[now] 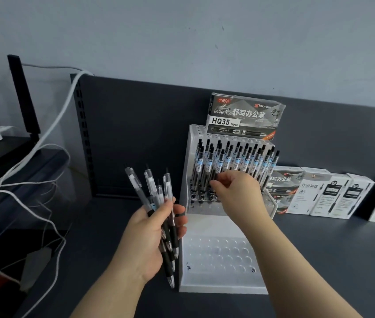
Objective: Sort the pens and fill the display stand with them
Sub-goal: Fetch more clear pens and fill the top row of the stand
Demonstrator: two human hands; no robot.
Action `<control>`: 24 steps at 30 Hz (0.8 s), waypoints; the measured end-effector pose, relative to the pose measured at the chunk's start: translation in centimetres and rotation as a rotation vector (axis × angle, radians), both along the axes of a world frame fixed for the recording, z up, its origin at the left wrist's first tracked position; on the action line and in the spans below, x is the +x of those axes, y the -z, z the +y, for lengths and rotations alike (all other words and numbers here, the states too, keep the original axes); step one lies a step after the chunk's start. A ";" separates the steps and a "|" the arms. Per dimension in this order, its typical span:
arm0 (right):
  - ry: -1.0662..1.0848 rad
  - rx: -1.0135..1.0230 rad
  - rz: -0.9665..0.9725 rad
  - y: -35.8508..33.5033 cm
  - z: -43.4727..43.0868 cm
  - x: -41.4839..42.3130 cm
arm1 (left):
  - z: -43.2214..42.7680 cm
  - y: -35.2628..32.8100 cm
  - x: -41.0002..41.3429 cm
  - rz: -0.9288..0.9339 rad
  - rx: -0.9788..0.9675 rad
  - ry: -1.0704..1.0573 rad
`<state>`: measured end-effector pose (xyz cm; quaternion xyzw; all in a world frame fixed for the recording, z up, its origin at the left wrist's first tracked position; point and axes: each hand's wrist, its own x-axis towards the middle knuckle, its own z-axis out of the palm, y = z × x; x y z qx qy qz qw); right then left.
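Gripping clear, black-gripped pens (152,191) upright in left hand (149,239) beside white plastic display stand (225,280); pinching 1 racked pen (220,160) with nearer right hand (239,191).

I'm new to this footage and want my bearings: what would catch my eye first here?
The white plastic tiered display stand at centre stands out, its upper rows packed with upright clear-barrelled black-tipped pens while its lowest holes sit empty. Just left of it, the left hand grips a fanned bunch of clear pens with black grips. The right hand reaches up to the filled rows, fingers curled among the pens.
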<state>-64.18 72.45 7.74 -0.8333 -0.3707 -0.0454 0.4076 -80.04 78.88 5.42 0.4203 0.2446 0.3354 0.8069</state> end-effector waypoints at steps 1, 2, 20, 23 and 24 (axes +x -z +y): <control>0.022 0.036 0.000 -0.1 -0.2 -0.2 | 0.0 0.0 0.0 -0.002 -0.013 -0.001; 0.042 0.106 0.011 -0.2 -0.7 -0.6 | 0.0 0.0 0.0 -0.004 -0.030 0.000; -0.356 0.103 0.497 -1.4 -3.3 -4.2 | -0.5 0.0 2.0 0.035 0.085 0.070; -0.132 0.339 0.351 -2.6 -3.3 -1.8 | -0.2 -0.1 2.1 0.050 0.081 -0.008; -0.076 0.390 0.295 -2.8 -3.3 -1.1 | -0.1 -0.1 2.1 0.055 0.084 -0.024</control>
